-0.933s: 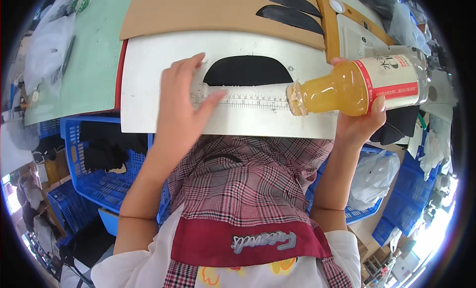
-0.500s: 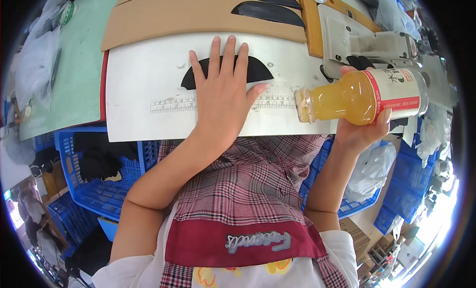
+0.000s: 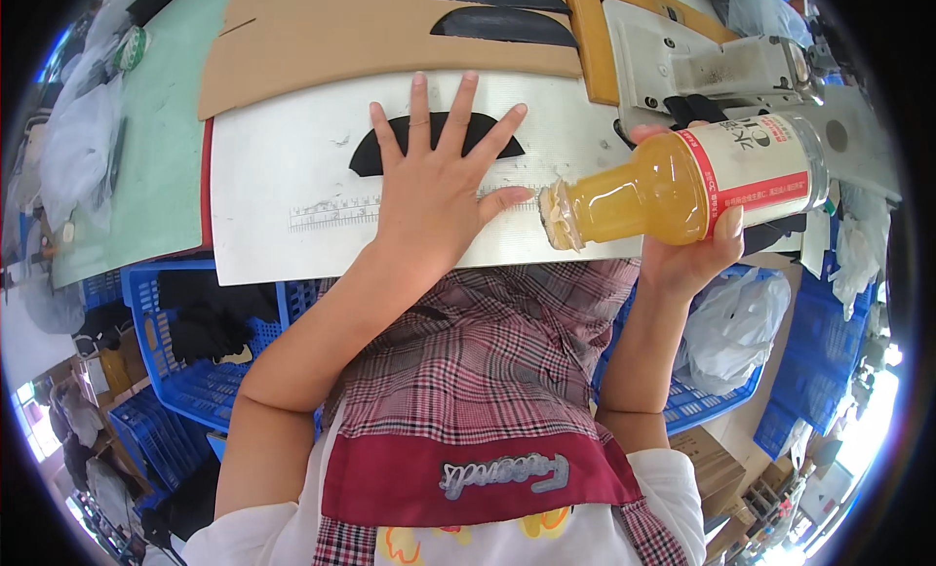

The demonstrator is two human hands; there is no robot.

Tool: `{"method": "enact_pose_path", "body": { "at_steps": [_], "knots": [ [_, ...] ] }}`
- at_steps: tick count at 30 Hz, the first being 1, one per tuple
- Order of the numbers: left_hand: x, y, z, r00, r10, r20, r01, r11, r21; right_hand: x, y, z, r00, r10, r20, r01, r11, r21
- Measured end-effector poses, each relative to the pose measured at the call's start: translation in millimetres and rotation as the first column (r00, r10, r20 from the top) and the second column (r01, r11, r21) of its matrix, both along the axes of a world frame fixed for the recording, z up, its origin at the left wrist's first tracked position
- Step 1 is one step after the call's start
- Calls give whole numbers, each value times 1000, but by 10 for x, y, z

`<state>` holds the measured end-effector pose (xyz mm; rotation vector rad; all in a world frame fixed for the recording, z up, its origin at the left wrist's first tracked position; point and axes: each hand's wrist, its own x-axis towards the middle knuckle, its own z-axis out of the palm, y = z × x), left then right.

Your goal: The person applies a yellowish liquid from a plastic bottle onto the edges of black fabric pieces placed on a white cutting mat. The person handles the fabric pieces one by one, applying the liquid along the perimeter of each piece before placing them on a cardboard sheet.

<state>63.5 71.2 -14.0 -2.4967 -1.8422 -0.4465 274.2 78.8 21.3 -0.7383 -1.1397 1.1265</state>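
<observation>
The bottle (image 3: 760, 171), just one, lies in the right hand (image 3: 687, 259) at 2 o'clock from the middle of the view. That hand curls around the bottle's body, thumb on the near side, fingertips showing beyond the far side. The long axis runs nearly level: the neck points just under 9 o'clock, the base just above 3. Amber filling shows inside, and the mouth has a ragged pale edge; whether it touches the board I cannot tell.

The left hand (image 3: 429, 195) is spread wide with nothing gripped, four fingers lying across one black half-round (image 3: 478, 127) at 12 o'clock. The half-round's long axis runs roughly 9 to 3, its curve toward 12. The left thumb tip is just beside the bottle's mouth.

Beneath is one white board (image 3: 268, 166) with a printed scale (image 3: 331, 215). Farther toward 12, one cardboard sheet (image 3: 322, 49) bears two dark pieces (image 3: 502, 26).
</observation>
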Motion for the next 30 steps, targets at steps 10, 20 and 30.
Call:
{"method": "enact_pose_path", "body": {
  "at_steps": [10, 20, 30],
  "knots": [
    [-884, -234, 43, 885, 243, 398, -309, 944, 112, -199, 212, 5, 991, -73, 110, 70, 997, 29],
    [-744, -218, -56, 865, 182, 468, -245, 966, 78, -807, 254, 269, 907, -111, 406, -25, 948, 316],
    [-731, -210, -71, 826, 165, 538, -235, 970, 63, -1224, 301, 259, 789, -40, 613, -217, 915, 339]
  ]
}}
